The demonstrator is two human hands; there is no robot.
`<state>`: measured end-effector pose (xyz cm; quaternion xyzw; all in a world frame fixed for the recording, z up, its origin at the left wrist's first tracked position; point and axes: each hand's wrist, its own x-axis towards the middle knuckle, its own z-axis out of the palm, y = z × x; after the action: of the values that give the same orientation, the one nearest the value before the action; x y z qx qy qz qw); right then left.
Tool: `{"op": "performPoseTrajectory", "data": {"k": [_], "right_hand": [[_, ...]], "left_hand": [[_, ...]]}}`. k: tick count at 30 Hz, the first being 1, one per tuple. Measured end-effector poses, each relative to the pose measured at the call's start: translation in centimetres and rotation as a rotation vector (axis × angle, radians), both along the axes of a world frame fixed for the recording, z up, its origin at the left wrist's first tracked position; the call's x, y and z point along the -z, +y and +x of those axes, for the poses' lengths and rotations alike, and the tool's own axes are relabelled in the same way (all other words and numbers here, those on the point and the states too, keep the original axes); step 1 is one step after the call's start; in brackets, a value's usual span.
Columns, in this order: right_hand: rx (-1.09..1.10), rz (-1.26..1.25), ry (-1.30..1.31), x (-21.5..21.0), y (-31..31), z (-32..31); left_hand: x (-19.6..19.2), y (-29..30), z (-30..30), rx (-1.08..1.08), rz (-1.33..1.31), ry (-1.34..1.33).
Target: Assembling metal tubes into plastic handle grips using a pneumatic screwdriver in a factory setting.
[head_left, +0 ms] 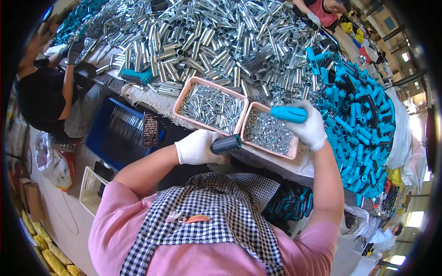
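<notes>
The left hand [198, 147] is gripping a dark handle [226, 144]; the right hand [309, 126] is gripping a teal handle [288, 114] over pink trays [184, 97] on the table [142, 99].

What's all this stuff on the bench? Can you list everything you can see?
Metal tubes: too many to count, silver, heaped across the table.
Pink trays: two, side by side at the near edge; left one holds tubes, right one small silver parts.
Plastic handles: a large pile, teal and black, on the right.
Blue crate: one, below the table, left.
Co-worker: one, dark top, at left.
Left hand: white glove, holding a dark grip.
Right hand: white glove, holding a teal handle.
</notes>
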<state>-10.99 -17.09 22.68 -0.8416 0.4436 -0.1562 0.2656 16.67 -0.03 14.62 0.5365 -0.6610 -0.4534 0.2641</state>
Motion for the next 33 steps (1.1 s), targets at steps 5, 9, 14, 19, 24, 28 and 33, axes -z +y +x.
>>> {"op": "performPoseTrajectory", "data": {"k": [5, 9, 14, 19, 24, 28, 33], "right_hand": [[0.001, 0.688, -0.277, -2.4, 6.9, -2.3], [0.110, 0.914, -0.291, -2.3, 10.2, -2.4], [-0.188, 0.591, -0.110, -0.1, 11.7, -3.3], [-0.868, -0.498, 0.039, 0.0, 13.2, -2.5], [-1.065, -0.631, 0.017, 0.3, 14.0, -2.0], [-0.841, -0.361, 0.046, 1.5, 14.4, -3.1], [0.202, 1.309, -0.564, 3.5, 15.6, -3.4]], "left_hand": [[-1.3, 0.4, -0.4, 0.003, -0.207, -0.371], [-2.2, 0.8, -1.8, 0.121, -0.294, -0.558], [-1.2, 2.0, -3.2, 0.161, -0.519, -0.647], [-1.3, 2.0, -3.5, 0.565, 0.081, -0.122], [1.8, 2.3, -3.9, 0.784, 0.753, 0.095], [0.2, 2.7, -4.5, 0.603, 0.193, -0.092], [-1.3, 1.5, -4.7, 0.172, -0.589, -0.771]]}}
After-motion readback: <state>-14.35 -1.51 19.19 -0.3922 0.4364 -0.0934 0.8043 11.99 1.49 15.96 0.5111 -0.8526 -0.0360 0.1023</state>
